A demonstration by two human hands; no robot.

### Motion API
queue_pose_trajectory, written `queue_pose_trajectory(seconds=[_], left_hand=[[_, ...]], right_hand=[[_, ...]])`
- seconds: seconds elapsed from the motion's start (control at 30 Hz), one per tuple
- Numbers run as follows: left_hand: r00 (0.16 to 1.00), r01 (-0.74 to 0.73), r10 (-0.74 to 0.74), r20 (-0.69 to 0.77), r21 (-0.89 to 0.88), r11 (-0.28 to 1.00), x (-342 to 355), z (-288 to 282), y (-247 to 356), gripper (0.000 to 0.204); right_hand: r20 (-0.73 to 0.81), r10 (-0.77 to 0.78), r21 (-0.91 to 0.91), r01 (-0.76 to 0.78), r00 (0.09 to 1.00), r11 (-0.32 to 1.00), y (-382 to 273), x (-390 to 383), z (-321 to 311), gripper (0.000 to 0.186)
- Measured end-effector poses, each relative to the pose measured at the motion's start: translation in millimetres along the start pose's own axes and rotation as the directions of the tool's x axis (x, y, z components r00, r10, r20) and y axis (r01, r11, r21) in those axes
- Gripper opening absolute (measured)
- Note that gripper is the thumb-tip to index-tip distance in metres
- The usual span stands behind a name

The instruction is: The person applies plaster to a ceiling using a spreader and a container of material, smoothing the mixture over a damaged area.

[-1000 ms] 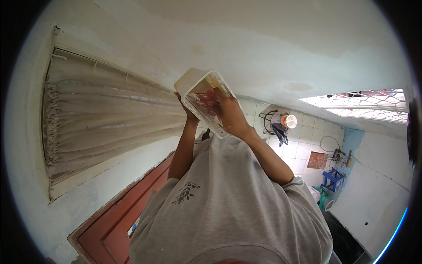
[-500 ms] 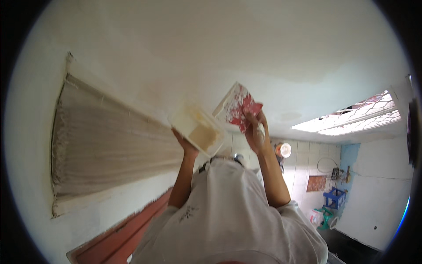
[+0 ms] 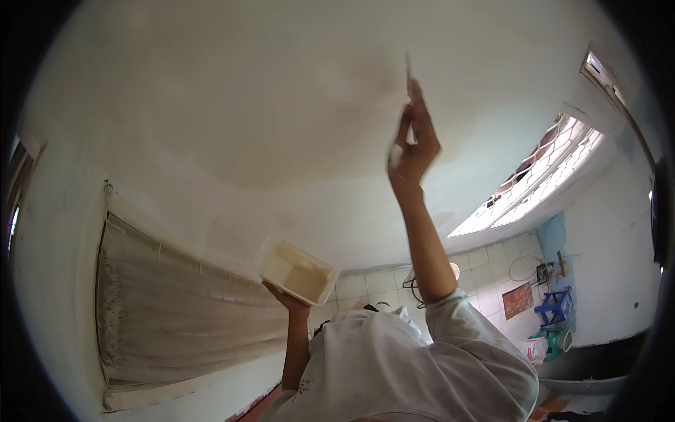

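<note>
My left hand (image 3: 288,299) holds a clear rectangular plastic tub (image 3: 271,271) low, tilted so its inside shows. A beige paste (image 3: 308,278) lies along one side of it. Up high, my right hand (image 3: 415,158) grips a putty knife (image 3: 408,67), its blade now seen edge-on as a thin line. A white-smeared handle end shows beside the palm. The blade is at or close to the pale plastered wall (image 3: 281,112); whether it touches, I cannot tell. Damp-looking darker patches mark the plaster around it.
A beige curtain (image 3: 190,295) hangs at left. On the right is a bright window with a wire grille (image 3: 538,176). Below stand a blue stool (image 3: 555,307) and a green plastic item (image 3: 552,346) on the tiled floor (image 3: 485,278). My right arm partly covers a round container.
My right hand has moved up and away from the tub with the putty knife, which has turned from flat to edge-on. The tub sits lower in view, and the whole view has shifted.
</note>
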State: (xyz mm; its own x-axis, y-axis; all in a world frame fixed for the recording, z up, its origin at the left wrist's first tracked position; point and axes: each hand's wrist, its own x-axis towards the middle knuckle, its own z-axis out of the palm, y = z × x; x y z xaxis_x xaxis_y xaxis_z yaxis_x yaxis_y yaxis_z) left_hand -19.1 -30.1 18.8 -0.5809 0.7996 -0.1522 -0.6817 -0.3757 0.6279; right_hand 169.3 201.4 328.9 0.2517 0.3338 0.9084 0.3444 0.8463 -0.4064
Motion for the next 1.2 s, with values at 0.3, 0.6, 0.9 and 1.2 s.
queue_pose_trajectory(seconds=[0.3, 0.6, 0.9, 1.2], left_hand=[[0.987, 0.074, -0.065, 0.149, -0.053, 0.996, 14.9, -28.1, -22.4, 0.084], [0.987, 0.129, -0.118, 0.107, -0.096, 0.987, 2.1, 3.3, -10.1, 0.085], [0.895, -0.442, 0.366, 0.255, 0.623, 0.645, 6.5, -41.8, -26.3, 0.081], [0.993, 0.076, -0.071, 0.097, -0.048, 0.996, -9.1, 2.1, -7.1, 0.08]], right_hand=[[0.385, 0.089, -0.343, 0.053, 0.919, 0.938, -11.8, -92.0, 103.9, 0.066], [-0.19, 0.103, -0.178, -0.138, 0.976, 0.974, 34.4, -30.1, 8.3, 0.045], [0.348, 0.093, -0.308, 0.02, 0.933, 0.951, -16.2, -100.0, 119.1, 0.064], [0.132, 0.181, 0.137, -0.199, 0.975, 0.97, 2.2, -24.8, 15.7, 0.052]])
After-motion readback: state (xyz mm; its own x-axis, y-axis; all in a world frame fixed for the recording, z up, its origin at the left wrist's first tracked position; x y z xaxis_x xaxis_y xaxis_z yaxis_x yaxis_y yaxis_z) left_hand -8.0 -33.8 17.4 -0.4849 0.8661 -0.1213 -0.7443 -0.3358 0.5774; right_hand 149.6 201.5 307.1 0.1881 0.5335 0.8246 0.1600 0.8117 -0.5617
